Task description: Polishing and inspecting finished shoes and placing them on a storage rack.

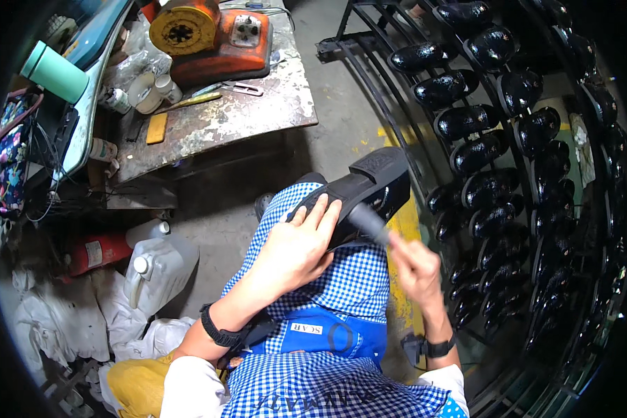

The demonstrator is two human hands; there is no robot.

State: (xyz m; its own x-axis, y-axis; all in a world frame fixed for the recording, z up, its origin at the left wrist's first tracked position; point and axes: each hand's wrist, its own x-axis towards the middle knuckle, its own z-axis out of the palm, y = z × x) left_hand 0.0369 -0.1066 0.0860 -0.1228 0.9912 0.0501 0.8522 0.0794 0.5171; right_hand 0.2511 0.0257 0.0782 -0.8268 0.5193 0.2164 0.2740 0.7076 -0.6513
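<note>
Across my lap lies a glossy black shoe [378,182], turned so that its dark sole and heel face up. My left hand [296,244] steadies it, fingers laid over the sole and thumb down by the side. My right hand [416,268] is closed round a short grey tool [369,223], whose far end meets the edge of the shoe near the sole. Motion blurs this tool, so its exact kind cannot be made out. Blue-and-white checked cloth [359,279] covers my lap beneath the shoe.
Racks of shiny black shoes [477,153] fill the right side. At the upper left, a worn workbench [258,115] carries an orange machine [219,52], small pots [145,93] and a yellow block [157,129]. A whitish jug [161,268] stands at the left beside a red container [97,251].
</note>
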